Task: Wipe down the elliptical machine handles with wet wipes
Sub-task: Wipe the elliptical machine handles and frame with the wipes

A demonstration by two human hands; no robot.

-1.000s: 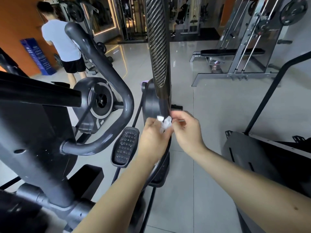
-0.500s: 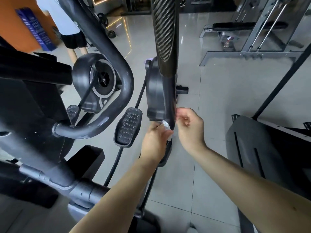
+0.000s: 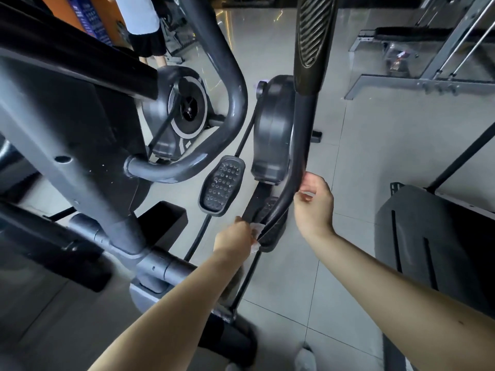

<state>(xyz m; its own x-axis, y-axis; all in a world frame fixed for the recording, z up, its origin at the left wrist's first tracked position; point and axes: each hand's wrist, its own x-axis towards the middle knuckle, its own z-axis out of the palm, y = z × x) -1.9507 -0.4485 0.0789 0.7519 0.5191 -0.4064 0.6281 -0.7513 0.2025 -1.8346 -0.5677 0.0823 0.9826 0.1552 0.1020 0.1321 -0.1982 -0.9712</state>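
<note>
- Around you: a looped fixed bar and a studded pedal sit left of the moving handle. There's a weight bench far right and another person far left.
- A second ago both hands were level. Now your left hand has slid down the handle toward you.
- Left hand pinches the wet wipe against the handle's lower bend. Right hand is farther up, fingers curled, touching the handle's right side. Can't tell if it's gripping anything.
</note>
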